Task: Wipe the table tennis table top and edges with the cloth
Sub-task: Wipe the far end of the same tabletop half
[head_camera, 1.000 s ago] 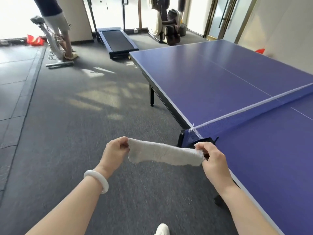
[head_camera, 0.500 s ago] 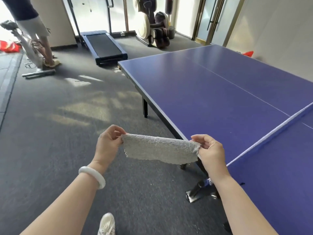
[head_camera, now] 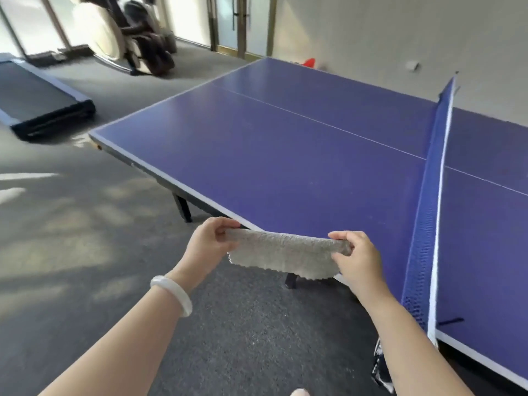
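A grey-white terry cloth [head_camera: 285,254] is stretched between my two hands, hanging in the air just over the near side edge of the blue table tennis table [head_camera: 300,155]. My left hand [head_camera: 207,245] pinches the cloth's left end, with a white bangle on that wrist. My right hand [head_camera: 355,260] pinches its right end, over the table's edge. The cloth's lower edge hangs free and hides a stretch of the white edge line. The blue net [head_camera: 431,212] crosses the table to my right.
Grey carpet [head_camera: 85,252] lies left of the table. A treadmill [head_camera: 37,107] stands at the far left and a massage chair [head_camera: 137,41] at the back. Dark table legs [head_camera: 183,208] stand under the near edge. A beige wall runs behind the table.
My view has turned right and moved along the table, so the net now stands on my right. Both hands kept hold of the cloth and carried it up over the table's edge.
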Tool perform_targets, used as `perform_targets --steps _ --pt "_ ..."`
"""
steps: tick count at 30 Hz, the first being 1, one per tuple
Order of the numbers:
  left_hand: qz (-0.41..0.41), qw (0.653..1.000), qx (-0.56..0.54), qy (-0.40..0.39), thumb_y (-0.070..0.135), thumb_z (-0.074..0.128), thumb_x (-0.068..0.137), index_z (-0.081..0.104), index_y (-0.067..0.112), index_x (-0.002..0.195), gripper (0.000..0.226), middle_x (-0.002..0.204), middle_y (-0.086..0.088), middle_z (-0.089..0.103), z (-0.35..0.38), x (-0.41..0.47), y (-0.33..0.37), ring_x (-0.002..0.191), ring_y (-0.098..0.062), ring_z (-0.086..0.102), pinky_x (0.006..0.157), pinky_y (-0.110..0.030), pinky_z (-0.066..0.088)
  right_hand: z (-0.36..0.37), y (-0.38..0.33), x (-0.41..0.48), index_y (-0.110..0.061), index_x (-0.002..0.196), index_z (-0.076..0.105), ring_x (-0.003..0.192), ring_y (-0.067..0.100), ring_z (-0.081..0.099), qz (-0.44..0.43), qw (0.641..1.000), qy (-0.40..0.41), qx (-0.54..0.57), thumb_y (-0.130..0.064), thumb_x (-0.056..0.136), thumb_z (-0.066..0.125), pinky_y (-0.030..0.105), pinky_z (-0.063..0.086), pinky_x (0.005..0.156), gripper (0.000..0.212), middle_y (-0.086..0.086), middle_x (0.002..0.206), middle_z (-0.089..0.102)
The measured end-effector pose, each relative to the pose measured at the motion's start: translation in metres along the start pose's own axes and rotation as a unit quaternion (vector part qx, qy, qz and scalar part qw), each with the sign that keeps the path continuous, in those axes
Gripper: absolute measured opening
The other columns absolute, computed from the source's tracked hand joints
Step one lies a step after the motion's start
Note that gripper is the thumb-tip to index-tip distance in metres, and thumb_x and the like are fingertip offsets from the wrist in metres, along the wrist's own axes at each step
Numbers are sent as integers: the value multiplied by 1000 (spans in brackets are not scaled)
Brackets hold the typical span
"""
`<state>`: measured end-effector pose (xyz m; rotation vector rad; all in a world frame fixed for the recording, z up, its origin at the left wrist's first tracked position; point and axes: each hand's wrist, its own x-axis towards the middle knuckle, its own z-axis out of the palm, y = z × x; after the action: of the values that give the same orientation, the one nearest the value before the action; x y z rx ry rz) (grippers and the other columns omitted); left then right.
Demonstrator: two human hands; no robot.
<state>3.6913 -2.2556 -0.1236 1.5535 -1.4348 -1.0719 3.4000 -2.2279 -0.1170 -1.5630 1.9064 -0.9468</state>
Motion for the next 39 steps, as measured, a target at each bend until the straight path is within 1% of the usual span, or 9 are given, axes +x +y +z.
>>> perform_targets --steps 4,9,15,20,23,27,32,36,39 --pt "73 986 136 -64 -11 71 76 70 22 97 40 102 6 57 26 63 7 92 -10 59 84 -9 41 0 17 28 -13 111 71 90 4 53 31 996 7 -78 12 89 60 3 38 73 35 -5 109 51" --pt "97 955 249 -130 -6 64 87 73 10 107 27 111 -2 58 70 122 8 102 -19 58 88 -16 37 -3 55 57 3 112 67 102 21 52 77 983 -6 -166 9 97 49 9 32 81 25 1 108 46" --pt "117 888 353 -269 14 53 100 69 13 108 18 106 -2 64 119 162 13 105 -21 52 78 -22 32 -29 88 67 -16 111 70 103 20 45 172 958 -54 -223 -13 103 50 32 40 87 22 -8 96 60" --pt "105 869 319 -363 16 55 99 60 21 92 10 81 10 58 167 198 32 76 -16 53 58 -12 37 -62 106 77 -18 99 63 106 25 51 263 944 -13 -198 -14 102 51 40 46 83 13 -4 91 63" --pt "113 883 278 -362 12 56 98 63 15 105 10 97 1 64 218 216 36 88 -24 57 71 -22 46 -67 112 94 -9 119 60 114 29 47 279 923 70 -255 1 97 50 36 42 84 26 7 113 62" --pt "129 859 350 -352 21 52 101 50 13 139 39 132 -8 52 258 229 7 124 -29 47 103 -35 38 -35 117 103 -1 134 52 120 31 47 285 911 124 -273 4 94 52 37 42 101 40 14 129 55" --pt "178 833 441 -283 18 51 99 56 9 128 31 129 -9 52 242 264 -34 118 -31 48 97 -37 38 30 134 128 9 147 33 140 34 39 452 876 86 -143 -29 107 38 40 33 117 55 23 150 42" --pt "246 820 455 -245 3 65 87 61 -4 116 30 123 -22 56 229 303 -51 113 -44 53 95 -49 44 62 156 181 16 151 -3 152 45 0 578 801 89 -130 -47 106 17 52 7 124 80 35 161 -2" --pt "291 802 457 -252 3 70 84 60 -7 118 36 125 -24 56 231 325 -62 116 -47 54 97 -55 48 79 171 211 11 151 -15 149 47 -15 635 744 163 -127 -57 102 16 58 -3 122 89 34 159 -17"
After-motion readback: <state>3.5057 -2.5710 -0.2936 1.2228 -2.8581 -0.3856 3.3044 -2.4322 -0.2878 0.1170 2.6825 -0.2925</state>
